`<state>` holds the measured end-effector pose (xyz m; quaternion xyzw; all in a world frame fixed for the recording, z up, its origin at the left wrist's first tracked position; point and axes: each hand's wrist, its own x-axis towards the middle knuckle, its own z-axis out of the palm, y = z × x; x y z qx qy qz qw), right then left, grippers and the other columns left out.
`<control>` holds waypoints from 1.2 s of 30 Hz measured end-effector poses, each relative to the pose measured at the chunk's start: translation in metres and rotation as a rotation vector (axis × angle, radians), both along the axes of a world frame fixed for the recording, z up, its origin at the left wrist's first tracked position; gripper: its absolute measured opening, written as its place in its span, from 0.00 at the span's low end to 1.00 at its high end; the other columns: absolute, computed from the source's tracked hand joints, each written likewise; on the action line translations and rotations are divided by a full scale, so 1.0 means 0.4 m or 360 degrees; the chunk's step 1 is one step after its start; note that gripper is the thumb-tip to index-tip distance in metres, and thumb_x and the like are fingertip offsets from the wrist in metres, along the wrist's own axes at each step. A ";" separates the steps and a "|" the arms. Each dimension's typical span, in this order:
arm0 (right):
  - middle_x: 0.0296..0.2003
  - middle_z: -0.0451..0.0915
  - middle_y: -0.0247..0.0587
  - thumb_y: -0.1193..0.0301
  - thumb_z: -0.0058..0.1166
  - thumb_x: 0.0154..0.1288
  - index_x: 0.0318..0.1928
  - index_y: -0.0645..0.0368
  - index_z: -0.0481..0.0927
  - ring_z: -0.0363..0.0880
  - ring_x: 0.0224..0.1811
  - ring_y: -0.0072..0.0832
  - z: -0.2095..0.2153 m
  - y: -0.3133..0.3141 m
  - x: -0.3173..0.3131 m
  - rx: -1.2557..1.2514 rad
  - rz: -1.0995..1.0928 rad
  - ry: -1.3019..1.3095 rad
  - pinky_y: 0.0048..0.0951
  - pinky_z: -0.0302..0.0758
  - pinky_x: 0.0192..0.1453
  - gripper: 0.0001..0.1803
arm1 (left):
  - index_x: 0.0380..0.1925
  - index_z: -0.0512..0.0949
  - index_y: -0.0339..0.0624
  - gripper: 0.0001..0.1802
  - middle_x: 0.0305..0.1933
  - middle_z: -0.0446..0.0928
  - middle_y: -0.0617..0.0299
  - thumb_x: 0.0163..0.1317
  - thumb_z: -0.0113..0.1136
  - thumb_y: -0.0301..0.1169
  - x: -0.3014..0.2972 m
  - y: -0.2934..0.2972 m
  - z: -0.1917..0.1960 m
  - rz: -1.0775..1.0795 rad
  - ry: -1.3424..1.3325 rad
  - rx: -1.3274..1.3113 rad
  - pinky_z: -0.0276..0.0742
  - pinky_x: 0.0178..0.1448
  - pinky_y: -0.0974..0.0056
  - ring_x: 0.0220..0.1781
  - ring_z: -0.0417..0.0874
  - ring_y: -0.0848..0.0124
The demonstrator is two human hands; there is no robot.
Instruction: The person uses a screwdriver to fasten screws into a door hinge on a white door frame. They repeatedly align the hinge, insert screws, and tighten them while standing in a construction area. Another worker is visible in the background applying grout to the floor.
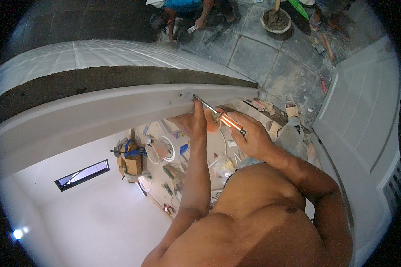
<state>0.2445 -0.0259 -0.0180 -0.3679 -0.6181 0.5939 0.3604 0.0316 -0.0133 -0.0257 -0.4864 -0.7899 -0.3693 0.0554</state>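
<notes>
My right hand (254, 138) is closed round the orange-and-black handle of a screwdriver (229, 122). Its metal shaft slants up and left to a small metal plate (186, 95) set in the white door frame (120, 100). Right by the tip, my left hand (192, 124) is closed on the frame's edge, its thumb raised against the face beside the plate. The other left fingers are partly hidden at the frame's lower side.
To the right stands a white panelled door (365, 102). Beyond the tiled wall, a co-worker (182, 9) crouches on the grey floor tiles near a mortar bucket (276, 21); another person's feet show farther right. Below lie white buckets (167, 149), a cardboard box (130, 164) and scattered tools.
</notes>
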 end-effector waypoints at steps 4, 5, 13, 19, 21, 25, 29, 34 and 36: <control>0.60 0.72 0.62 0.70 0.51 0.67 0.61 0.62 0.73 0.72 0.63 0.52 -0.005 0.001 0.003 -0.0038 0.0026 0.0007 0.44 0.68 0.68 0.22 | 0.66 0.59 0.32 0.43 0.63 0.57 0.36 0.54 0.69 0.37 -0.008 -0.003 -0.012 -0.0026 -0.0002 0.0109 0.56 0.67 0.40 0.65 0.59 0.39; 0.60 0.73 0.62 0.71 0.51 0.67 0.61 0.62 0.73 0.72 0.63 0.53 -0.003 0.002 0.004 -0.0095 0.0033 0.0062 0.44 0.68 0.68 0.22 | 0.65 0.59 0.32 0.43 0.63 0.58 0.36 0.54 0.69 0.38 -0.008 -0.005 -0.015 -0.0011 0.0001 0.0134 0.56 0.67 0.40 0.65 0.59 0.39; 0.57 0.73 0.58 0.74 0.52 0.64 0.62 0.56 0.70 0.77 0.53 0.55 0.058 0.009 0.002 -0.0003 -0.0028 -0.0140 0.48 0.77 0.55 0.24 | 0.66 0.57 0.31 0.45 0.62 0.60 0.38 0.55 0.70 0.39 -0.008 -0.008 -0.025 -0.0067 -0.0059 0.0211 0.56 0.67 0.39 0.65 0.59 0.41; 0.53 0.73 0.52 0.74 0.52 0.62 0.60 0.52 0.69 0.81 0.43 0.54 0.082 0.007 0.003 0.0153 -0.0080 -0.0259 0.49 0.80 0.45 0.24 | 0.65 0.57 0.29 0.44 0.62 0.58 0.37 0.54 0.69 0.36 -0.002 -0.013 -0.014 -0.0021 -0.0029 0.0117 0.56 0.67 0.39 0.64 0.60 0.42; 0.52 0.74 0.52 0.73 0.52 0.63 0.60 0.53 0.69 0.81 0.42 0.55 0.083 0.011 -0.001 0.0158 -0.0042 -0.0344 0.49 0.80 0.44 0.24 | 0.65 0.55 0.28 0.45 0.62 0.58 0.38 0.54 0.68 0.35 -0.001 -0.017 -0.012 -0.0053 -0.0089 0.0117 0.57 0.67 0.40 0.64 0.61 0.42; 0.38 0.79 0.51 0.71 0.54 0.63 0.57 0.66 0.73 0.82 0.32 0.45 0.071 0.034 -0.008 0.0384 -0.0196 -0.0234 0.40 0.79 0.36 0.22 | 0.66 0.51 0.29 0.47 0.60 0.58 0.38 0.53 0.67 0.34 0.004 -0.016 -0.014 -0.0022 -0.0241 0.0166 0.63 0.65 0.41 0.63 0.63 0.43; 0.34 0.78 0.45 0.70 0.51 0.66 0.60 0.64 0.71 0.78 0.23 0.30 0.033 0.062 0.023 -0.1518 0.0450 0.0587 0.31 0.74 0.24 0.23 | 0.66 0.49 0.28 0.48 0.60 0.58 0.39 0.53 0.67 0.33 0.014 -0.008 -0.010 0.0080 -0.0178 0.0086 0.67 0.64 0.43 0.63 0.66 0.45; 0.33 0.78 0.43 0.68 0.52 0.68 0.66 0.53 0.69 0.78 0.23 0.26 -0.007 0.055 0.045 -0.2157 0.0764 0.1472 0.30 0.72 0.20 0.26 | 0.66 0.50 0.28 0.47 0.60 0.58 0.39 0.54 0.70 0.33 0.018 -0.025 0.006 -0.0083 -0.0420 0.0165 0.68 0.65 0.45 0.63 0.67 0.45; 0.33 0.78 0.45 0.70 0.49 0.68 0.68 0.56 0.66 0.76 0.21 0.30 -0.010 0.053 0.036 -0.1929 0.0703 0.1096 0.32 0.72 0.19 0.28 | 0.66 0.50 0.28 0.48 0.61 0.58 0.39 0.54 0.71 0.33 0.013 -0.033 0.009 -0.0121 -0.0277 0.0077 0.69 0.65 0.45 0.63 0.68 0.45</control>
